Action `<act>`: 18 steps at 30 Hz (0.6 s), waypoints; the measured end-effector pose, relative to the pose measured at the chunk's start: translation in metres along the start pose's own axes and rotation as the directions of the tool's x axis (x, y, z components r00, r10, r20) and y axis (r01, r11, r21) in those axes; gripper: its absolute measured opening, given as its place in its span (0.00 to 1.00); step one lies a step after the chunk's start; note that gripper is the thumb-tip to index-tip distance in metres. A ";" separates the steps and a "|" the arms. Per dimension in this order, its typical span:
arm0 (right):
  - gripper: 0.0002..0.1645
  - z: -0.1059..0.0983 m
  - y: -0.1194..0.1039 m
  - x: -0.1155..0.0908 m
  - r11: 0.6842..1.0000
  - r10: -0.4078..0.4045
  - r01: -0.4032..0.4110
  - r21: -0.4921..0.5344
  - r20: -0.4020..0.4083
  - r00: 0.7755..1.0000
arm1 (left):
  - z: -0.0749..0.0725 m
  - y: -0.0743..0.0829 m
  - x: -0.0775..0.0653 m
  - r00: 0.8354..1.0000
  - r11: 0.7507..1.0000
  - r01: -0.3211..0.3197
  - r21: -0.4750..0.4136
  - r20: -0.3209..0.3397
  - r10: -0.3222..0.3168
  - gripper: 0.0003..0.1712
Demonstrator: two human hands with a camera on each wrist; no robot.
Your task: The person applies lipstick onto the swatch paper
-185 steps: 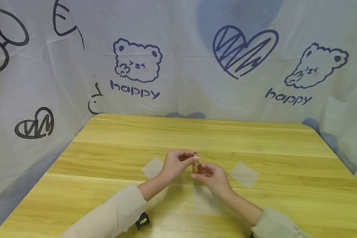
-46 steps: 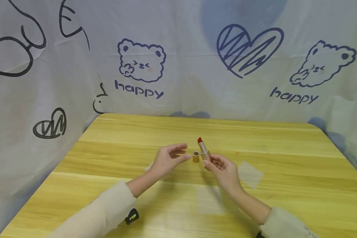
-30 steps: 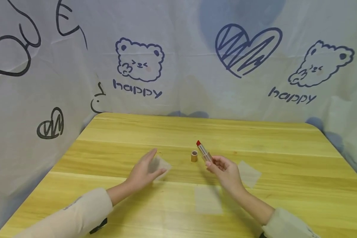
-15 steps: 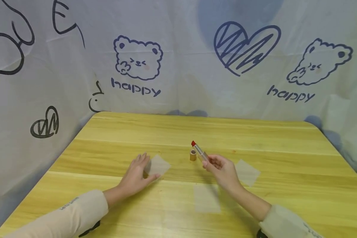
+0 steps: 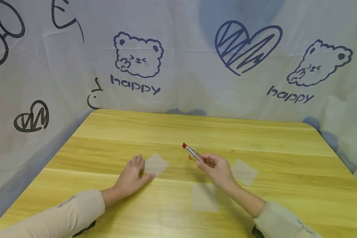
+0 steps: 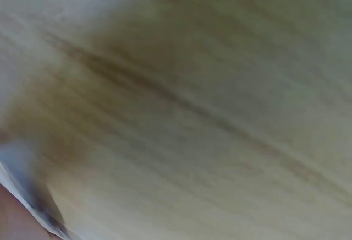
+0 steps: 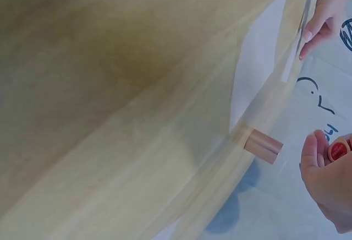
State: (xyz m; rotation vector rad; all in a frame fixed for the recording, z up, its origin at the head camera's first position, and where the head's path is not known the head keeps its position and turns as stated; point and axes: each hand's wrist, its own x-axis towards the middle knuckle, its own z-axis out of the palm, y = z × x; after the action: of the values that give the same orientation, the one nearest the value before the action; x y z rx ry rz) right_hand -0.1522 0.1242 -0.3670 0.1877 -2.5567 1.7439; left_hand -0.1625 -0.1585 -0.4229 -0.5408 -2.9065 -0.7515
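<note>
My right hand [image 5: 218, 170] pinches an uncapped lipstick [image 5: 193, 153] above the middle of the table. Its red tip sticks out and slants up to the left. Behind it on the table stands the small gold-brown cap [image 7: 264, 146], mostly hidden by the lipstick in the head view. In the right wrist view the right hand [image 7: 333, 187] appears beyond the cap, with the red tip facing the camera. My left hand [image 5: 131, 177] rests on the table with relaxed fingers, holding nothing, beside a pale square [image 5: 156, 165].
The wooden table [image 5: 122, 129] has rounded far corners. Two more pale squares lie on it, a right square [image 5: 245, 172] and a near square [image 5: 204, 197]. A printed cloth [image 5: 190, 82] hangs behind and at the sides. The left wrist view is blurred, mostly tabletop.
Both hands held the capped lipstick at first; the cap now stands apart on the table. My left hand has moved left and down onto the table. The lipstick has tipped further left.
</note>
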 end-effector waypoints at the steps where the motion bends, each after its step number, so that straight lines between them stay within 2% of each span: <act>1: 0.14 0.001 0.000 0.001 1.000 -0.006 0.006 -0.012 0.007 1.000 | 0.000 -0.001 0.000 1.000 1.000 0.000 0.010 0.003 0.000 0.43; 9: 0.12 0.011 -0.005 0.010 0.990 -0.071 0.087 -0.114 0.137 0.988 | 0.001 -0.003 -0.004 1.000 0.999 0.012 0.049 -0.001 -0.012 0.42; 18: 0.11 0.027 -0.012 0.027 0.970 -0.138 0.173 -0.171 0.199 0.970 | 0.003 -0.003 -0.002 0.999 0.999 0.023 0.043 0.021 -0.024 0.42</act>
State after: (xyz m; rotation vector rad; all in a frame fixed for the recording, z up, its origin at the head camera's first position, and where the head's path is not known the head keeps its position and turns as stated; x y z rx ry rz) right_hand -0.1769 0.0929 -0.3633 0.5525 -2.7280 1.4853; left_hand -0.1613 -0.1602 -0.4277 -0.5149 -2.9464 -0.6889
